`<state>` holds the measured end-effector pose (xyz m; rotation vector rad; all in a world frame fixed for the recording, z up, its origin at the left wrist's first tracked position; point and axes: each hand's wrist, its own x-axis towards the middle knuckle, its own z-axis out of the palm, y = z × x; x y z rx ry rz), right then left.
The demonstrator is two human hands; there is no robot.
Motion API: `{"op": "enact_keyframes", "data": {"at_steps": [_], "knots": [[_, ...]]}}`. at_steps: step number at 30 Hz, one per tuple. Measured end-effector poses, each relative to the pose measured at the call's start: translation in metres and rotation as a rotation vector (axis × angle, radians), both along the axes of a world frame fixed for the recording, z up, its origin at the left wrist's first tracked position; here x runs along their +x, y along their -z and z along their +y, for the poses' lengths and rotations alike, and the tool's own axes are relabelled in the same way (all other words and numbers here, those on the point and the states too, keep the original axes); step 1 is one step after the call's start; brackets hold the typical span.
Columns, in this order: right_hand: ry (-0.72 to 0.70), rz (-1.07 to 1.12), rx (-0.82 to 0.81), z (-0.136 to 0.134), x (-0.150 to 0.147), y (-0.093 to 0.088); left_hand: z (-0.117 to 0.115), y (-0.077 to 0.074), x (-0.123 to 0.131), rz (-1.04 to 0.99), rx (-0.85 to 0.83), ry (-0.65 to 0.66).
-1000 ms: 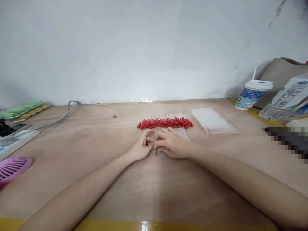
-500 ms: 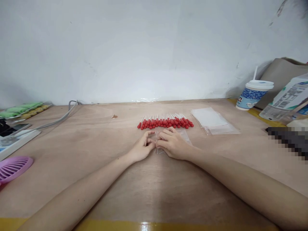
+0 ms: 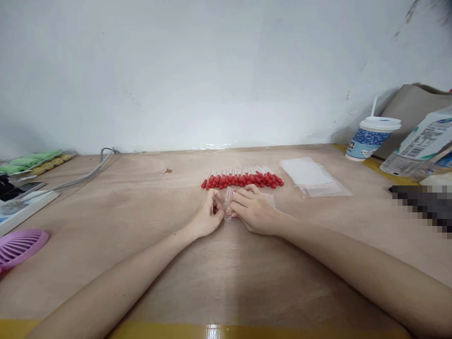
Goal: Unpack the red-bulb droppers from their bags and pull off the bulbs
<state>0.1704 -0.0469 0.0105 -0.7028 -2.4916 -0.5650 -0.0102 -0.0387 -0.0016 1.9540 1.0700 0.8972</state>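
Note:
Between my hands, low over the table, is a clear plastic bag. My left hand pinches its left edge with thumb and fingers curled in. My right hand grips the other side, its fingers bent over the film, and part of the bag shows beyond the knuckles. What lies under the right fingers is hidden. Just beyond my hands lies a row of red-tipped white sticks, red ends toward me. To the right rests a stack of flat clear bags.
A paper cup with a straw and a plastic bottle stand at the right, near a dark pixelated object. On the left are a purple fan, a power strip, a grey cable and green packets.
The bag's near edge has drawn up and its film stands more open between my hands. My left fingers have curled in and shifted slightly left.

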Motion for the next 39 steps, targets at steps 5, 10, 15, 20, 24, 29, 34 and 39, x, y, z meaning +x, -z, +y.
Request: {"op": "enact_keyframes", "data": {"at_steps": [5,10,15,20,24,29,34,39], "knots": [[-0.059,0.075,-0.104,-0.007,0.005,-0.008,0.0,-0.003,-0.002,0.117,0.115,0.001],[0.044,0.298,-0.262,-0.008,0.014,-0.002,-0.006,-0.007,-0.003,0.182,0.081,-0.097],[0.183,0.456,-0.397,-0.009,0.038,0.013,-0.008,-0.011,-0.003,0.256,0.088,-0.163],[0.326,0.436,-0.583,-0.012,0.062,0.02,-0.004,-0.009,-0.003,0.248,0.055,-0.142],[0.271,0.381,-0.64,-0.013,0.071,0.02,-0.001,-0.007,-0.007,0.302,0.125,-0.101],[0.216,0.36,-0.627,-0.012,0.071,0.018,-0.001,-0.01,-0.011,0.428,0.207,-0.069],[0.216,0.365,-0.631,-0.011,0.071,0.019,-0.002,-0.01,-0.011,0.382,0.237,-0.063],[0.206,0.354,-0.616,-0.011,0.07,0.019,-0.001,-0.009,-0.009,0.264,0.232,0.003]]}}
